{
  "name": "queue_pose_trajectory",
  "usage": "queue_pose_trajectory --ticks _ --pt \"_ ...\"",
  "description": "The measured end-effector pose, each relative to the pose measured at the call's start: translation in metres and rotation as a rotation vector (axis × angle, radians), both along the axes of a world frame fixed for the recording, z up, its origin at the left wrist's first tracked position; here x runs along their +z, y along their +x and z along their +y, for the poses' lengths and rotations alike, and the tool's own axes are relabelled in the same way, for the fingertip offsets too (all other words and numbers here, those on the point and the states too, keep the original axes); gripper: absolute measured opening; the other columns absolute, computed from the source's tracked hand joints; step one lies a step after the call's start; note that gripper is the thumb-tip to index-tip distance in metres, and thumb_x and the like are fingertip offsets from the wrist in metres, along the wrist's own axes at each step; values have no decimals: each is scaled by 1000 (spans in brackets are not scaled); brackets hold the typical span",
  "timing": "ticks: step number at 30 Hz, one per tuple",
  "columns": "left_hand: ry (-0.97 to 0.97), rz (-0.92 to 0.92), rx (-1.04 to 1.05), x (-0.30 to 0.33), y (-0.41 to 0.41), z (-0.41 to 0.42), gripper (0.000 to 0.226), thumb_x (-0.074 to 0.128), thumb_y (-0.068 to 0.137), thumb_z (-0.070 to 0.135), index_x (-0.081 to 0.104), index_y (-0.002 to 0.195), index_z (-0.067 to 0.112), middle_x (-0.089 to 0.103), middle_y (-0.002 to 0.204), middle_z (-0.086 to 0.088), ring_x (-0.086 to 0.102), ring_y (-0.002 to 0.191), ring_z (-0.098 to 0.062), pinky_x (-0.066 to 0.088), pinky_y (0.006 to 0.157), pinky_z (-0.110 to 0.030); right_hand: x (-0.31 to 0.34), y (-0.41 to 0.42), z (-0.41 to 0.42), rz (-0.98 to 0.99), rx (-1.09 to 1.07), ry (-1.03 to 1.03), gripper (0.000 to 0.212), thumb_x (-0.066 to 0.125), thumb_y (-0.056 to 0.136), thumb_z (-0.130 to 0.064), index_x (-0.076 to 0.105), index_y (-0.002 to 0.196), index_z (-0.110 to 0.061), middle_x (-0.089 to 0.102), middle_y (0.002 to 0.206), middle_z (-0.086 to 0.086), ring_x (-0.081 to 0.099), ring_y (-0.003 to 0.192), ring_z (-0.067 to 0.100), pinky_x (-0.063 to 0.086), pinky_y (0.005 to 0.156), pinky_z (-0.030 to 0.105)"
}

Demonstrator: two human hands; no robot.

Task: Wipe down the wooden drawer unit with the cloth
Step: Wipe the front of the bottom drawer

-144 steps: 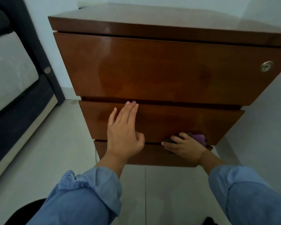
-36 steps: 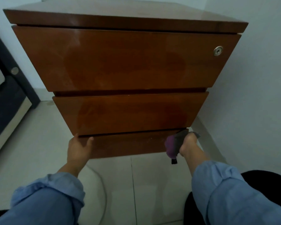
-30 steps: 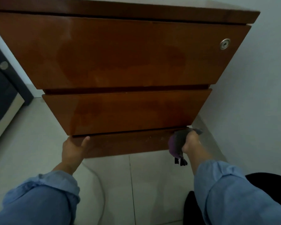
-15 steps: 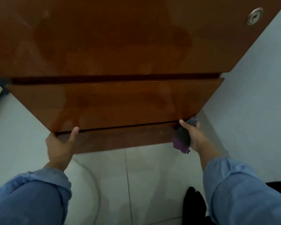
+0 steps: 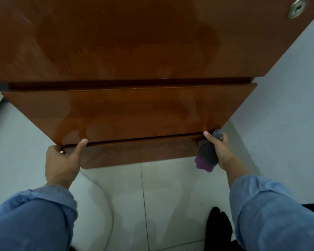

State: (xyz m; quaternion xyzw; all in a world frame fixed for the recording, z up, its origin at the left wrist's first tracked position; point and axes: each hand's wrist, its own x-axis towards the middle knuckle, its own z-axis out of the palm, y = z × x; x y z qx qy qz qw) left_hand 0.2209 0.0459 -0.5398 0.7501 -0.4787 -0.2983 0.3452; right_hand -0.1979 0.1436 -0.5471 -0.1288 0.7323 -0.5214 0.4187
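The glossy wooden drawer unit (image 5: 134, 113) fills the upper frame, with three drawer fronts and a round metal lock (image 5: 297, 7) at the top right. My left hand (image 5: 62, 162) grips the left end of the bottom drawer, thumb on its top edge. My right hand (image 5: 218, 151) is at the right end of that drawer, thumb on the top edge, fingers closed around a bunched grey and purple cloth (image 5: 206, 156). The cloth hangs against the drawer's right corner.
A pale wall (image 5: 283, 105) stands close on the right of the unit. Light floor tiles (image 5: 127, 201) lie below, with a thin white cable (image 5: 107, 196) curving across them. A dark shoe (image 5: 218, 227) shows at the bottom right.
My view has moved closer and lower to the unit. Both hands have kept their places at the two ends of the bottom drawer, the right one still holding the cloth.
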Motion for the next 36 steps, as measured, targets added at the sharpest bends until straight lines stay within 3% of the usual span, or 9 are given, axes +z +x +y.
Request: queue_pose_trajectory --ticks 6,13,16,19,21,24,28,31,36 --pt "55 3 82 7 -5 3 81 66 60 77 43 110 17 52 104 -2 51 95 -28 47 86 -48 -1 4 0 34 23 -21 51 70 77 -44 40 117 -33 52 121 2 51 109 26 43 89 39" --pt "99 15 119 11 -8 10 84 64 60 79 41 107 13 54 100 -10 53 90 -30 47 76 -46 -3 11 5 101 -42 6 53 72 74 -51 41 113 -31 55 116 1 53 106 24 44 93 42" --pt "110 104 132 12 -13 14 94 65 54 82 38 112 14 54 109 -12 55 97 -33 48 89 -51 2 20 6 92 -95 -23 54 75 75 -39 39 114 -31 52 119 4 54 105 24 47 86 40" --pt "95 187 167 14 -17 18 99 65 57 81 41 120 9 54 118 -16 56 103 -35 46 94 -51 6 29 6 165 -200 -46 70 75 75 -13 30 125 -28 42 127 5 50 108 24 49 83 37" --pt "81 230 183 15 -18 19 88 66 70 69 39 127 8 51 123 -17 53 110 -36 43 98 -49 11 37 4 290 -224 -81 70 68 73 2 23 123 -19 37 118 7 48 97 20 49 78 35" --pt "61 259 183 13 -17 20 76 60 81 61 39 130 8 52 125 -15 52 113 -36 41 101 -50 21 43 1 555 -133 -72 55 62 70 -5 22 104 -20 32 108 7 45 83 23 44 75 39" --pt "46 289 174 8 -12 19 74 44 84 66 48 129 8 56 128 -16 53 112 -37 42 101 -51 18 41 9 858 -90 65 29 55 82 0 55 111 -7 48 125 14 55 92 31 43 79 35" --pt "76 241 185 5 -8 20 64 34 94 59 45 134 11 51 136 -15 48 121 -38 36 104 -49 5 53 14 996 4 118 38 53 84 -3 63 118 -14 59 128 10 61 98 36 49 82 38" --pt "106 215 207 11 -4 26 63 25 98 56 47 133 9 51 136 -17 45 123 -38 32 105 -46 5 108 5 1097 238 310 48 51 88 -14 50 133 -32 36 150 -8 54 102 33 43 88 40"
